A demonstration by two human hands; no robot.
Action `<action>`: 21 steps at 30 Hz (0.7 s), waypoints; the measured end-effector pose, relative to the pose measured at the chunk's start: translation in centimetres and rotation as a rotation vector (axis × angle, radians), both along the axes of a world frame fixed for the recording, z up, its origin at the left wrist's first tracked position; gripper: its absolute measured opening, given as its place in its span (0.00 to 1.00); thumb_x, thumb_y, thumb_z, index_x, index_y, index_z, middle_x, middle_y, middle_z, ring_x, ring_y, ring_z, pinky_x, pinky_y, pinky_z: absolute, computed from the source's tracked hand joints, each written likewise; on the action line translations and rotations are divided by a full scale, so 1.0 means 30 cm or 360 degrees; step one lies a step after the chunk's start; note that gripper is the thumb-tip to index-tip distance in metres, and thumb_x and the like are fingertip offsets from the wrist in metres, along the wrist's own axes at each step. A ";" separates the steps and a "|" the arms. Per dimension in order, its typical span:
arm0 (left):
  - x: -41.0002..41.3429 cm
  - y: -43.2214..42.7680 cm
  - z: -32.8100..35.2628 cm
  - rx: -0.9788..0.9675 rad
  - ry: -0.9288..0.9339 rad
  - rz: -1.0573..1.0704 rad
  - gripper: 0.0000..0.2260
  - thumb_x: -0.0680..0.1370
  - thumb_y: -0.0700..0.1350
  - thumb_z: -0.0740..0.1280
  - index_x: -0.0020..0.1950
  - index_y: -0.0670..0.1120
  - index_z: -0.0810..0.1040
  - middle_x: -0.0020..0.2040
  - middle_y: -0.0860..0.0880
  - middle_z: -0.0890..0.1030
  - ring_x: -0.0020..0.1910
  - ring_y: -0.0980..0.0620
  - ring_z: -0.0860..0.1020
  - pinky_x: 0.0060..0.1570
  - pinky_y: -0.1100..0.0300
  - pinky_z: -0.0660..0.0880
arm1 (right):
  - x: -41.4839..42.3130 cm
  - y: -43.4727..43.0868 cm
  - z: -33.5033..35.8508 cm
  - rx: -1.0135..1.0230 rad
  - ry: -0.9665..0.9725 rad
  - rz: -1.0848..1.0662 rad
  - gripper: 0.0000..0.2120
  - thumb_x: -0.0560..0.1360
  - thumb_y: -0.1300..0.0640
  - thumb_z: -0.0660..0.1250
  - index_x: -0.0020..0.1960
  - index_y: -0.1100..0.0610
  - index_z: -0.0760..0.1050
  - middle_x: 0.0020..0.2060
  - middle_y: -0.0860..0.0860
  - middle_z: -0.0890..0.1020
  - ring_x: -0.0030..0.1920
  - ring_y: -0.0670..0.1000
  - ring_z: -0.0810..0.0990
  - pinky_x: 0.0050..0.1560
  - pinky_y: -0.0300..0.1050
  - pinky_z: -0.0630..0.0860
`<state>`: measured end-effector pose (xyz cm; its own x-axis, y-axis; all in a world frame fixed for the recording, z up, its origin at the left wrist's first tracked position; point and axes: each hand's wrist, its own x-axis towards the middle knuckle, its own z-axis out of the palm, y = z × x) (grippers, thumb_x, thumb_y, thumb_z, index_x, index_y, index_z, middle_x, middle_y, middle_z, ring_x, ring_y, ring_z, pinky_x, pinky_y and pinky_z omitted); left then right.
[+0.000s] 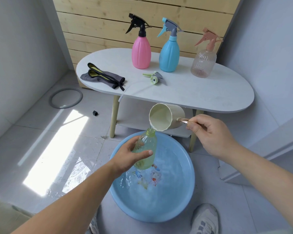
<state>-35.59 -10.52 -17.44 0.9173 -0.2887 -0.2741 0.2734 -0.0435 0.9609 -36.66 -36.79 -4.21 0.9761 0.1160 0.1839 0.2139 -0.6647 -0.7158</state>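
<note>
Nearest you, just beyond your shoes (pixel 205 218), the blue basin (pixel 192 174) sits on the floor with water in it. Over its far left side your left hand (pixel 132 156) wraps the green bottle (pixel 146 154), fingers and thumb curled round its body, holding it tilted with the open neck pointing up and away. Your right hand (pixel 210 134), a little farther and to the right, pinches the metal handle of the cream cup (pixel 166 119), which is tipped over so its lip meets the bottle's neck. By the look of it the pour is in progress; how high the water stands in the bottle is hard to tell through the tinted plastic. Farther on, the white table (pixel 210 92) carries what is left to do: the green spray head (pixel 155 78) lies there unscrewed, its tube trailing over the near edge, so it has yet to go back on. A grey cloth (pixel 101 76) lies to its left, and at the far side stand the pink bottle (pixel 141 53), the blue bottle (pixel 169 56) and the clear bottle (pixel 203 63), all capped.
</note>
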 end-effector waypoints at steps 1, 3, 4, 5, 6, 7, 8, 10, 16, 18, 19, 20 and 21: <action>0.000 -0.001 0.000 0.0003 0.0002 0.0002 0.28 0.66 0.53 0.82 0.66 0.60 0.81 0.62 0.55 0.84 0.63 0.56 0.82 0.64 0.56 0.78 | 0.000 0.000 0.001 0.0001 -0.0006 0.0002 0.08 0.79 0.59 0.66 0.42 0.53 0.80 0.36 0.47 0.78 0.37 0.43 0.72 0.38 0.30 0.66; 0.000 -0.002 0.003 0.0002 0.0002 -0.0003 0.28 0.67 0.53 0.82 0.66 0.59 0.80 0.62 0.55 0.84 0.62 0.56 0.82 0.62 0.58 0.78 | 0.002 0.000 0.001 0.0000 -0.0015 0.0009 0.08 0.79 0.59 0.66 0.42 0.53 0.80 0.36 0.47 0.77 0.36 0.43 0.71 0.38 0.30 0.65; 0.001 -0.002 0.003 0.0002 0.0001 -0.0001 0.28 0.67 0.53 0.81 0.66 0.59 0.80 0.62 0.54 0.84 0.62 0.56 0.82 0.62 0.58 0.79 | 0.004 0.000 0.000 -0.0004 -0.0020 0.0014 0.08 0.79 0.59 0.66 0.42 0.53 0.80 0.35 0.47 0.77 0.36 0.43 0.71 0.38 0.30 0.65; 0.001 -0.001 0.004 0.0000 0.0000 -0.0001 0.28 0.67 0.53 0.81 0.66 0.59 0.80 0.62 0.54 0.84 0.62 0.55 0.82 0.62 0.58 0.79 | 0.004 0.000 0.000 -0.0008 -0.0026 0.0019 0.09 0.79 0.59 0.66 0.42 0.52 0.80 0.35 0.46 0.76 0.36 0.43 0.71 0.38 0.30 0.65; 0.002 -0.001 0.004 -0.0002 0.0002 -0.0002 0.29 0.67 0.53 0.82 0.67 0.58 0.80 0.63 0.53 0.84 0.62 0.55 0.82 0.62 0.57 0.79 | 0.005 0.000 0.000 -0.0011 -0.0034 0.0023 0.09 0.79 0.59 0.66 0.41 0.52 0.79 0.34 0.46 0.76 0.36 0.43 0.71 0.38 0.30 0.65; 0.002 0.000 0.003 -0.0004 0.0002 -0.0008 0.29 0.67 0.53 0.82 0.67 0.58 0.80 0.63 0.53 0.84 0.62 0.54 0.82 0.63 0.56 0.79 | 0.005 0.000 0.000 -0.0013 -0.0043 0.0028 0.09 0.79 0.59 0.66 0.41 0.51 0.79 0.34 0.44 0.76 0.36 0.43 0.71 0.38 0.30 0.65; 0.001 0.000 0.003 -0.0005 0.0002 -0.0014 0.30 0.67 0.53 0.82 0.67 0.58 0.80 0.63 0.53 0.84 0.63 0.54 0.82 0.62 0.56 0.79 | 0.006 -0.001 0.000 -0.0013 -0.0052 0.0033 0.10 0.79 0.59 0.66 0.41 0.50 0.78 0.34 0.43 0.76 0.37 0.43 0.72 0.38 0.30 0.65; 0.000 -0.002 0.004 -0.0003 -0.0002 -0.0021 0.29 0.67 0.53 0.82 0.68 0.58 0.79 0.63 0.53 0.84 0.62 0.56 0.82 0.59 0.60 0.79 | 0.006 -0.001 0.001 -0.0008 -0.0066 0.0045 0.11 0.79 0.59 0.66 0.40 0.48 0.78 0.35 0.41 0.76 0.37 0.43 0.72 0.39 0.30 0.65; 0.004 -0.003 0.000 -0.0005 -0.0009 -0.0002 0.32 0.64 0.56 0.82 0.67 0.58 0.80 0.63 0.52 0.84 0.63 0.53 0.82 0.63 0.55 0.79 | 0.009 -0.004 -0.002 -0.0014 -0.0103 0.0050 0.08 0.79 0.59 0.67 0.42 0.51 0.79 0.34 0.45 0.75 0.37 0.43 0.72 0.39 0.31 0.66; 0.006 -0.003 -0.007 0.0002 -0.0025 0.0005 0.32 0.64 0.57 0.82 0.67 0.57 0.80 0.64 0.51 0.83 0.64 0.53 0.81 0.66 0.53 0.78 | 0.009 -0.004 0.000 -0.0031 -0.0132 0.0074 0.09 0.79 0.60 0.67 0.42 0.50 0.78 0.34 0.46 0.75 0.37 0.43 0.71 0.39 0.31 0.65; 0.005 -0.003 -0.009 0.0000 -0.0031 0.0004 0.32 0.64 0.56 0.82 0.67 0.57 0.80 0.64 0.51 0.84 0.65 0.53 0.81 0.66 0.53 0.78 | 0.008 -0.004 0.001 -0.0031 -0.0143 0.0088 0.09 0.79 0.60 0.66 0.42 0.50 0.78 0.34 0.46 0.75 0.37 0.43 0.71 0.39 0.31 0.65; 0.004 -0.004 -0.009 -0.0004 -0.0033 0.0001 0.31 0.65 0.55 0.82 0.67 0.56 0.80 0.64 0.51 0.84 0.64 0.53 0.82 0.66 0.54 0.78 | 0.007 -0.004 0.001 -0.0029 -0.0149 0.0097 0.09 0.79 0.60 0.66 0.42 0.50 0.78 0.35 0.45 0.75 0.37 0.43 0.72 0.39 0.31 0.65; 0.002 -0.004 -0.006 -0.0009 -0.0032 -0.0002 0.30 0.66 0.54 0.82 0.67 0.56 0.80 0.63 0.51 0.84 0.64 0.53 0.82 0.65 0.55 0.79 | 0.008 -0.005 0.001 -0.0031 -0.0153 0.0102 0.08 0.79 0.60 0.66 0.42 0.51 0.79 0.35 0.45 0.75 0.37 0.42 0.72 0.39 0.30 0.65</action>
